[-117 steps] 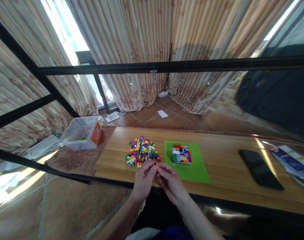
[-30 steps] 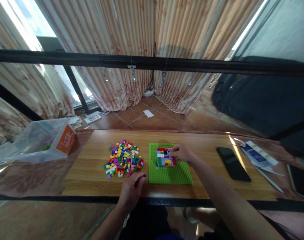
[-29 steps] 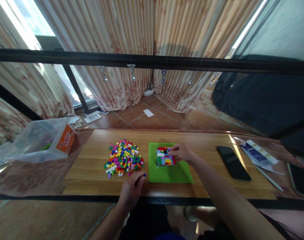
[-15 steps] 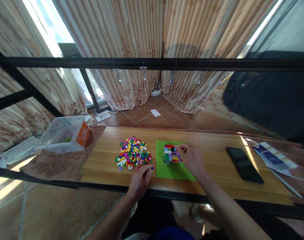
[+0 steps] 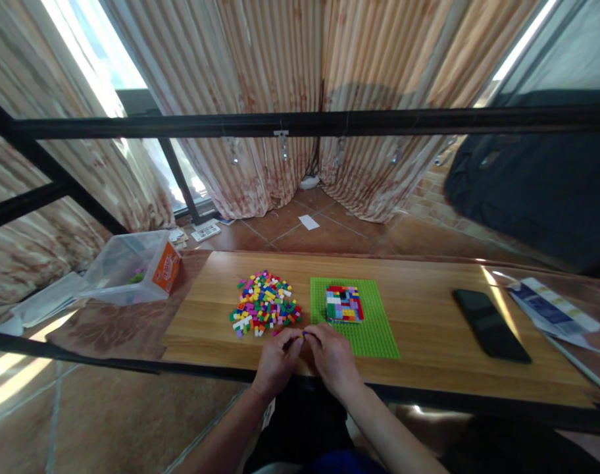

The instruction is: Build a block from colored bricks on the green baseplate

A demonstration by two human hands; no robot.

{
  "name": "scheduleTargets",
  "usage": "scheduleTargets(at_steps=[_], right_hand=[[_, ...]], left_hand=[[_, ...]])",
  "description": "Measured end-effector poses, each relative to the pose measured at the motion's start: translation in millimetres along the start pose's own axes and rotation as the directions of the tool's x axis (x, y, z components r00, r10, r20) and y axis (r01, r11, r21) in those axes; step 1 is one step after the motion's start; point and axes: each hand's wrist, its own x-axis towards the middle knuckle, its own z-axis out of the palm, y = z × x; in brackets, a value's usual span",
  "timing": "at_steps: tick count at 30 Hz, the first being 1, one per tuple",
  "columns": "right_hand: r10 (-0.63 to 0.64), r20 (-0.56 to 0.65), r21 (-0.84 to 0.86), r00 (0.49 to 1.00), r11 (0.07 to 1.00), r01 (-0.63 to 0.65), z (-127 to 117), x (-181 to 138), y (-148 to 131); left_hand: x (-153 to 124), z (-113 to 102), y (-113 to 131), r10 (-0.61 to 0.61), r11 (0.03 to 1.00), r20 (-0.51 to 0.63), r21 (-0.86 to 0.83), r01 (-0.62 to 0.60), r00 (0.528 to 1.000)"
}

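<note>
My left hand (image 5: 279, 359) is closed in a pinch near the table's front edge, with small toy bricks (image 5: 304, 334), purple and yellow, at its fingertips. My right hand (image 5: 332, 354) meets it there, its fingers pinched on the purple part. Fingers partly cover these bricks, so their exact number is hidden. Just beyond my right hand, a multicoloured block of joined bricks (image 5: 344, 304) sits on the green baseplate (image 5: 374, 339), with a dark gap in its top. A heap of loose coloured bricks (image 5: 265, 303) lies beyond my left hand.
A dark phone (image 5: 490, 326) lies on the wooden table (image 5: 418, 316) at the right, with printed papers (image 5: 551, 309) beyond it. A clear plastic box (image 5: 127, 270) with an orange label stands to the left. A black metal bar (image 5: 300, 124) crosses beyond the table.
My right hand has moved from the brick block left and toward me, joining my left hand at the small bricks. My left hand has stayed nearly in place.
</note>
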Motion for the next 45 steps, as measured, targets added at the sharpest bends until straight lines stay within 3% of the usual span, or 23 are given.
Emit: scheduleTargets(at_steps=[9,12,15,18,21,32,40,45], right_hand=[[-0.022,-0.117,-0.197,0.993,0.98,-0.001,18.8,-9.5,-7.2],[-0.035,-0.183,-0.179,0.983,0.984,0.002,5.0,-4.1,4.0],[0.001,-0.248,-0.193,0.969,0.98,-0.05,-28.2,10.6,28.5],[0.065,-0.191,-0.279,0.979,0.953,-0.117,-62.3,28.4,54.0],[0.081,-0.089,-0.373,0.993,0.922,-0.109,-79.3,42.0,67.3],[0.17,0.216,-0.583,0.962,0.812,-0.013,-80.0,67.0,54.5],[0.333,0.196,-0.598,0.922,0.786,-0.156,-81.8,81.0,46.7],[0.343,0.128,-0.549,0.931,0.806,-0.222,-81.3,79.8,45.7]], left_hand=[[3.3,5.5,0.8,0.011,0.998,-0.105,0.07,-0.004,0.994],[1.9,6.1,0.8,-0.005,0.997,-0.115,0.079,0.015,0.993],[-0.5,6.1,-0.9,-0.006,0.996,-0.101,0.093,0.015,0.995],[-1.9,6.4,-3.1,0.018,0.995,-0.086,0.103,-0.009,0.996],[-2.3,7.0,-4.5,0.04,0.993,-0.092,0.118,-0.029,0.995],[-3.6,7.1,-8.4,0.088,0.98,-0.087,0.187,-0.07,0.992],[-3.7,7.5,-8.8,0.089,0.975,-0.087,0.21,-0.069,0.992],[-3.7,8.3,-8.6,0.1,0.973,-0.088,0.216,-0.079,0.991]])
